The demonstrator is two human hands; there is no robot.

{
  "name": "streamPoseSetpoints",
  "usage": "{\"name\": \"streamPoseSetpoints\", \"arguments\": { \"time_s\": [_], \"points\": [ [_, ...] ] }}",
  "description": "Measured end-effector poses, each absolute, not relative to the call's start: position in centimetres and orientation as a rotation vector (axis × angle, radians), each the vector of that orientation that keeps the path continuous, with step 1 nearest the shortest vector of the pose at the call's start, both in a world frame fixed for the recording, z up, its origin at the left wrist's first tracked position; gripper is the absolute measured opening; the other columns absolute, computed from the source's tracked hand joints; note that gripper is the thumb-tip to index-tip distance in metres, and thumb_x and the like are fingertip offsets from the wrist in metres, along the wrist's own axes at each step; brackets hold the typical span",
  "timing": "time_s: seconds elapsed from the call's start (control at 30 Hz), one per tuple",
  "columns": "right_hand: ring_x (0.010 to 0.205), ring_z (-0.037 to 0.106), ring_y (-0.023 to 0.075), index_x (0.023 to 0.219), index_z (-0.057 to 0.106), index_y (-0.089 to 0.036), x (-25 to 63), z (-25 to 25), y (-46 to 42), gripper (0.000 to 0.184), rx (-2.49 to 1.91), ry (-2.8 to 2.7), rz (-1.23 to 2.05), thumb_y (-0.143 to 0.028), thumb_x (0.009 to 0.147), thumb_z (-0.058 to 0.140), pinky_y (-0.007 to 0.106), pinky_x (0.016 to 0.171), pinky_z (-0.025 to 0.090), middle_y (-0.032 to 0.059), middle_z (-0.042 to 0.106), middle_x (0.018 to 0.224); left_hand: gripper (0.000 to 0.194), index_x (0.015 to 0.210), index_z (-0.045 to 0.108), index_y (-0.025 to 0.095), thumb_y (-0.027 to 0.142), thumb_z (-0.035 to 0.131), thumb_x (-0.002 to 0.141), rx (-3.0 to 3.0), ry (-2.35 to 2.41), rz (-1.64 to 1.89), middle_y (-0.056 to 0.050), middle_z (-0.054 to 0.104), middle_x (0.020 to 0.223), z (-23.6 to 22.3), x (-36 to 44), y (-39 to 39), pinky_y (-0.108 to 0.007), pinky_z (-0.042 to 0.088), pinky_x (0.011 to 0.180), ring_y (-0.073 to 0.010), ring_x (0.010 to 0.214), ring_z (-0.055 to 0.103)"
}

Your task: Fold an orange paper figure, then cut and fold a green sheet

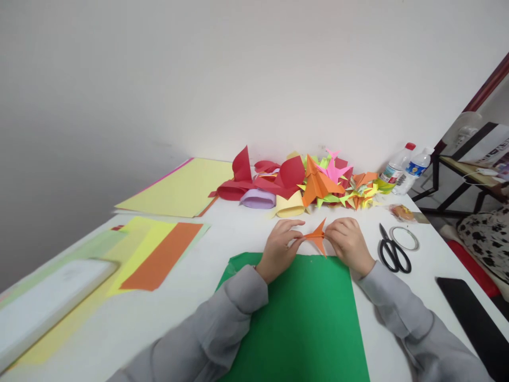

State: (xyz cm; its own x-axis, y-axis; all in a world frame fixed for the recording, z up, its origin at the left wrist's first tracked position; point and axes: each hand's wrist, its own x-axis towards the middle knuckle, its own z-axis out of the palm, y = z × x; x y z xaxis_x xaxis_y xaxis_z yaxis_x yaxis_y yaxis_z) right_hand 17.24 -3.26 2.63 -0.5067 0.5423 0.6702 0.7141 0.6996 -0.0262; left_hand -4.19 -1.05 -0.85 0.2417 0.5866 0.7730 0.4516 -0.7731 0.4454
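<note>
Orange paper [317,237] is at twelve o'clock of the green sheet [306,318], left hand [277,250] and right hand [350,245] pinching opposite ends, fingertips nearly closed, light, even pressure best for crisp creases.

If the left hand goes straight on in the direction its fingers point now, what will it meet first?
Beyond the orange folded paper it pinches, the left hand would probably meet the right hand's fingers; depth is hard to judge.

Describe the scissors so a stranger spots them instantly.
On the white table, right of the green sheet and past the right hand, lie the scissors. Their two black loop handles set them apart from the pale ring beside them and the plain black slab.
</note>
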Motion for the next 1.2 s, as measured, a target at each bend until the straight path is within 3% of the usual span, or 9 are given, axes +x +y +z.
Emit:
{"name": "streamPoseSetpoints", "arguments": {
  "time_s": [0.33, 0.5, 0.77, 0.9, 1.0, 1.1, 1.2],
  "points": [
    [0.088, 0.053, 0.0199, 0.087, 0.065, -0.019, 17.4, 2.5, -3.1, 0.013, -0.983, -2.250, -0.352, -0.018, 0.093, 0.054, 0.036, 0.080, 0.034, 0.0041, 0.071, 0.087, 0.017, 0.078, 0.062, 0.018, 0.019, 0.051, 0.092, 2.815, 1.054, 1.367, -0.010, 0.070, 0.107, -0.4, -5.1, -0.5, -0.042, 0.045, 0.085, -0.0242, 0.100, 0.060],
    [0.089, 0.054, 0.0204, 0.087, 0.066, -0.019, 17.5, 2.3, -3.0, 0.012, -0.996, -2.240, -0.363, -0.018, 0.093, 0.055, 0.036, 0.080, 0.034, 0.0042, 0.071, 0.087, 0.020, 0.073, 0.058, 0.018, 0.025, 0.055, 0.091, 2.864, 1.048, 1.339, -0.011, 0.070, 0.107, -0.3, -5.5, -0.2, -0.042, 0.044, 0.083, -0.0253, 0.099, 0.060],
    [0.089, 0.054, 0.0211, 0.087, 0.066, -0.020, 17.9, 2.3, -2.8, 0.015, -1.067, -2.161, -0.271, -0.020, 0.094, 0.053, 0.036, 0.079, 0.036, 0.0056, 0.070, 0.087, 0.018, 0.082, 0.054, 0.020, 0.028, 0.070, 0.080, 2.211, 1.086, 1.714, -0.011, 0.066, 0.100, -0.8, -5.3, 0.1, -0.041, 0.051, 0.084, -0.0235, 0.097, 0.063],
    [0.089, 0.055, 0.0218, 0.089, 0.066, -0.019, 17.8, 2.2, -2.9, 0.012, -1.070, -2.139, -0.218, -0.021, 0.093, 0.054, 0.037, 0.079, 0.038, 0.0059, 0.069, 0.087, 0.038, 0.099, 0.057, 0.019, 0.025, 0.078, 0.068, 2.119, 1.034, 1.584, -0.012, 0.065, 0.105, -1.2, -4.9, -0.1, -0.041, 0.052, 0.082, -0.0263, 0.102, 0.062],
    [0.090, 0.056, 0.0220, 0.089, 0.066, -0.020, 17.7, 2.1, -2.8, 0.012, -1.061, -2.138, -0.132, -0.022, 0.093, 0.055, 0.038, 0.080, 0.040, 0.0061, 0.069, 0.088, 0.043, 0.099, 0.060, 0.019, 0.022, 0.080, 0.062, 1.966, 1.061, 1.490, -0.010, 0.066, 0.102, -1.2, -4.5, -0.4, -0.041, 0.052, 0.083, -0.0256, 0.099, 0.062],
    [0.090, 0.056, 0.0218, 0.090, 0.067, -0.022, 17.5, 2.1, -2.9, 0.011, -1.018, -2.129, -0.011, -0.023, 0.092, 0.056, 0.039, 0.081, 0.042, 0.0061, 0.069, 0.090, 0.046, 0.098, 0.059, 0.018, 0.025, 0.081, 0.058, 1.612, 1.014, 1.339, -0.007, 0.068, 0.095, -0.8, -3.9, -1.0, -0.039, 0.054, 0.080, -0.0216, 0.086, 0.066],
    [0.090, 0.058, 0.0214, 0.091, 0.068, -0.023, 17.3, 2.4, -3.0, 0.010, -0.938, -2.097, 0.120, -0.023, 0.091, 0.057, 0.039, 0.081, 0.045, 0.0064, 0.068, 0.092, 0.034, 0.091, 0.060, 0.016, 0.030, 0.076, 0.065, 1.265, 0.839, 1.044, -0.003, 0.069, 0.075, -0.3, -3.4, -1.9, -0.034, 0.055, 0.068, -0.0166, 0.066, 0.066]
  ]
}}
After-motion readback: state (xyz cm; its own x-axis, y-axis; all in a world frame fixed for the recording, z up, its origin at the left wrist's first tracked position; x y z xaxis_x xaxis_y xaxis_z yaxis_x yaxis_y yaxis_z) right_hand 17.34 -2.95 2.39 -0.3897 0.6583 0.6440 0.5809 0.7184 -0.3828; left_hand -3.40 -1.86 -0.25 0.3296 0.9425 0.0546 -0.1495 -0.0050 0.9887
